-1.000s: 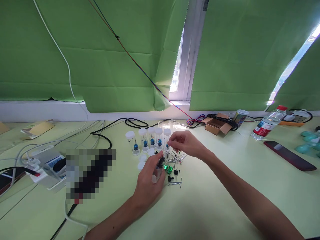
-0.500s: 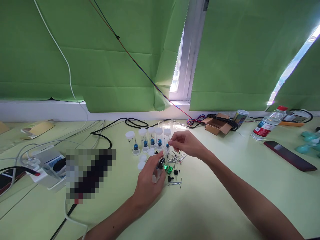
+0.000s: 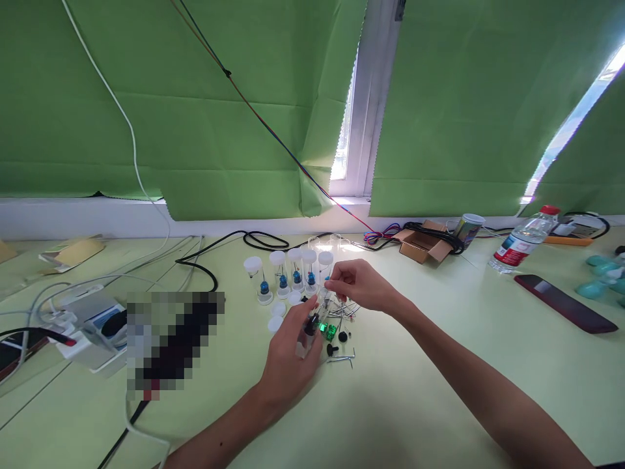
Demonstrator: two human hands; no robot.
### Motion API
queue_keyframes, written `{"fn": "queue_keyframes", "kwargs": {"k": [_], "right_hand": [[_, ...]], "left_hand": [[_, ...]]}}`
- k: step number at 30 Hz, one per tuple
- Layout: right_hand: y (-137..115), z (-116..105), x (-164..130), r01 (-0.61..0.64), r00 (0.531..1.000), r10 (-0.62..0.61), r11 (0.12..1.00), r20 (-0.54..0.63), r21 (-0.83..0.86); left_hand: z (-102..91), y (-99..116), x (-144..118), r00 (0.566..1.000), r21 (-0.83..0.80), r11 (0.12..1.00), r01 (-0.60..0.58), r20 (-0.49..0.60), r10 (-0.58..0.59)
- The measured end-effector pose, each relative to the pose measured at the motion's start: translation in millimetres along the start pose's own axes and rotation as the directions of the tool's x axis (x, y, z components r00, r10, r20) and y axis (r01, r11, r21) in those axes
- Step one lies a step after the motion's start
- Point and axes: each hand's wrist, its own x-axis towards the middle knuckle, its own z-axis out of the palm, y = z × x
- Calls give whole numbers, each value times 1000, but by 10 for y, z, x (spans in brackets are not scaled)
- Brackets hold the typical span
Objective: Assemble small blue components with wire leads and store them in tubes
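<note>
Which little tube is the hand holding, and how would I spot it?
Look at the row of white-capped vials standing mid-table below the window. Just in front lies a scatter of small parts. There the left hand grips a clear vial: unlike the capped, upright row, it is tilted and uncapped.

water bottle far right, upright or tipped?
Tipped. The water bottle lies on its side on the table, with its red cap pointing up-right toward the window wall.
</note>
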Motion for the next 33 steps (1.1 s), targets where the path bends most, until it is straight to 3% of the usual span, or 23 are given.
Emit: {"fn": "queue_keyframes", "kwargs": {"k": [24,33], "right_hand": [[33,-36,-5,-8,990,10,1000,139,-16],[113,-178,12,-74,948,29,989,316,130]], "left_hand": [[-2,27,9,1000,21,1000,3,13,-3],[-1,14,-12,999,38,999,-24,30,23]]}}
